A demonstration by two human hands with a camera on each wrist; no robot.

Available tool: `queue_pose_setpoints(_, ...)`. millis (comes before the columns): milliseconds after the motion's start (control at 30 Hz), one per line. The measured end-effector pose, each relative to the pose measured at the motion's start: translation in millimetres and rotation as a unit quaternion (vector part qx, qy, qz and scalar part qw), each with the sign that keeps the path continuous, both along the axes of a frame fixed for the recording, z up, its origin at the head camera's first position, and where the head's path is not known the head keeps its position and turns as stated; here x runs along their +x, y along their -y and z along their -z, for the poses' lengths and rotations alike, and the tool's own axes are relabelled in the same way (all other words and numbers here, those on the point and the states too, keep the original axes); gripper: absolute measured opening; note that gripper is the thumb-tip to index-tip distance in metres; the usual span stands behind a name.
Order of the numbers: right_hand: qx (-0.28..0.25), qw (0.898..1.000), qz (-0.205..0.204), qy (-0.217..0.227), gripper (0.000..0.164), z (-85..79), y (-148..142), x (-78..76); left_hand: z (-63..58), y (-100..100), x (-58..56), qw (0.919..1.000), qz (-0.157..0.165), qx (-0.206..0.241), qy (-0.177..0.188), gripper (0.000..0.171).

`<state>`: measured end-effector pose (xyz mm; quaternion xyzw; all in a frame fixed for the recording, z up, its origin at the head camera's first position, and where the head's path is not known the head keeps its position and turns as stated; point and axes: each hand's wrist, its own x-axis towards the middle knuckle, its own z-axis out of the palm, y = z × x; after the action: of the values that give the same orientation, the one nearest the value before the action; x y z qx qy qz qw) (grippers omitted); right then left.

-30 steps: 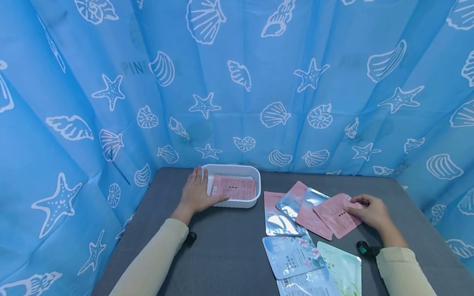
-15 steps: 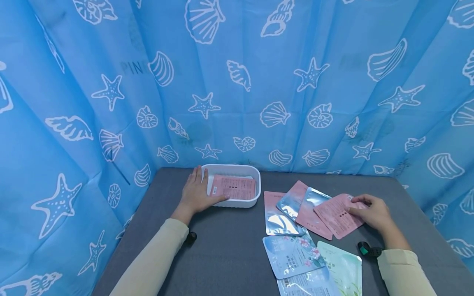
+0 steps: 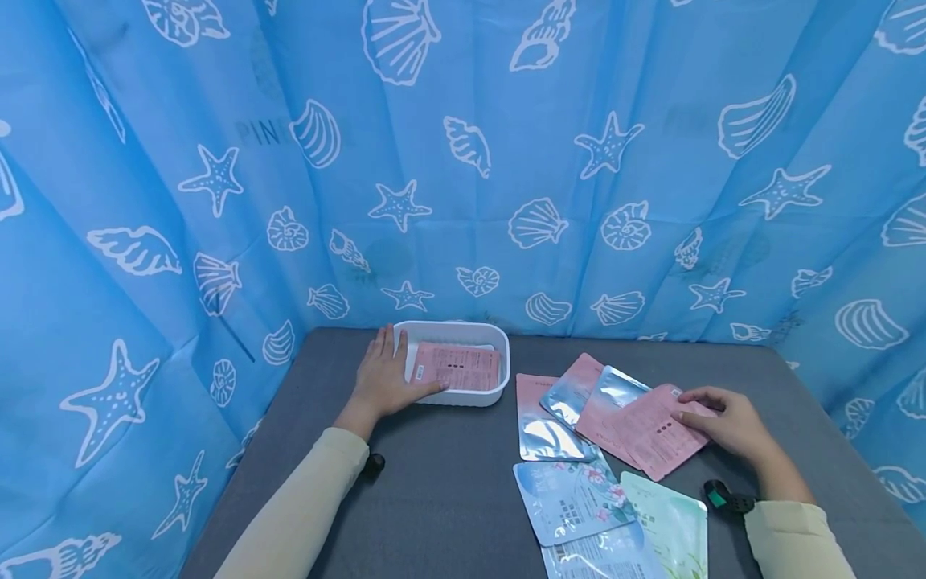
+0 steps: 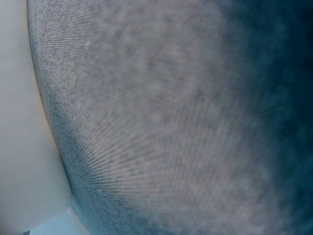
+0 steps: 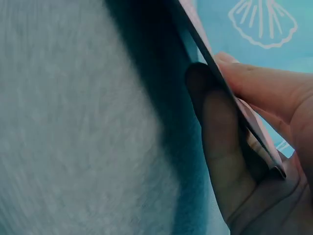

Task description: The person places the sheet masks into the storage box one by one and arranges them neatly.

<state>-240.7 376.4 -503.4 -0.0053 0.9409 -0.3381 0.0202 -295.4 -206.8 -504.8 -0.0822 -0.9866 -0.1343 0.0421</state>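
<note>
In the head view, my right hand (image 3: 734, 424) pinches the right edge of a pink sheet mask packet (image 3: 661, 430). That packet overlaps another pink packet with a silver end (image 3: 620, 388). The right wrist view shows the held packet (image 5: 234, 98) edge-on between the digits of my right hand (image 5: 259, 127). My left hand (image 3: 386, 382) lies against the left side of a white plastic basket (image 3: 499, 392), fingers straight and thumb along its front rim. Inside the basket lie pink packets (image 3: 457, 368). The left wrist view shows grey cloth, not the hand.
Pink-and-silver packets (image 3: 553, 438) lie right of the basket. Nearer the front are blue floral packets (image 3: 571, 503) and a pale green packet (image 3: 676, 523). Grey cloth covers the table (image 3: 441, 490). A blue shell-patterned curtain (image 3: 463, 185) hangs behind and at both sides.
My right hand has shifted slightly nearer the front, and the pinched pink packet has turned and slid with it over the one beneath. The left hand and basket have stayed still.
</note>
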Motion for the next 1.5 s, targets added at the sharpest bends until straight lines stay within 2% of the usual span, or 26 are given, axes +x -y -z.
queue_pose_setpoints(300, -0.025, 0.999, -0.020, -0.023, 0.052, -15.9, 19, 7.0, 0.2, 0, -1.9, 1.0000, -0.001, -0.003, -0.001, 0.135)
queue_pose_setpoints(433, -0.052, 0.998, -0.036, -0.028, 0.049, -23.6, 31, 7.9, 1.1, 0, -2.1, 1.0000, -0.004, -0.007, 0.005, 0.135)
queue_pose_setpoints(667, -0.099, 0.991, -0.082, -0.028, 0.043, -39.6, 49, 9.2, 1.1, -1, -0.5, 1.0000, 0.001, -0.001, -0.001, 0.134)
queue_pose_setpoints(867, -0.127, 0.986, -0.100, -0.045, 0.041, -49.7, 65, 9.5, 0.7, -1, 0.2, 1.0000, 0.001, 0.006, -0.002, 0.133)
queue_pose_setpoints(1200, -0.170, 0.977, -0.094, -0.083, 0.039, -49.6, 90, 3.6, 3.5, 0, 0.4, 1.0000, 0.001, 0.001, -0.003, 0.135)
queue_pose_setpoints(1500, -0.187, 0.974, -0.051, -0.114, 0.042, -60.4, 120, -8.9, 1.2, 0, 1.1, 1.0000, 0.001, 0.006, -0.007, 0.133)
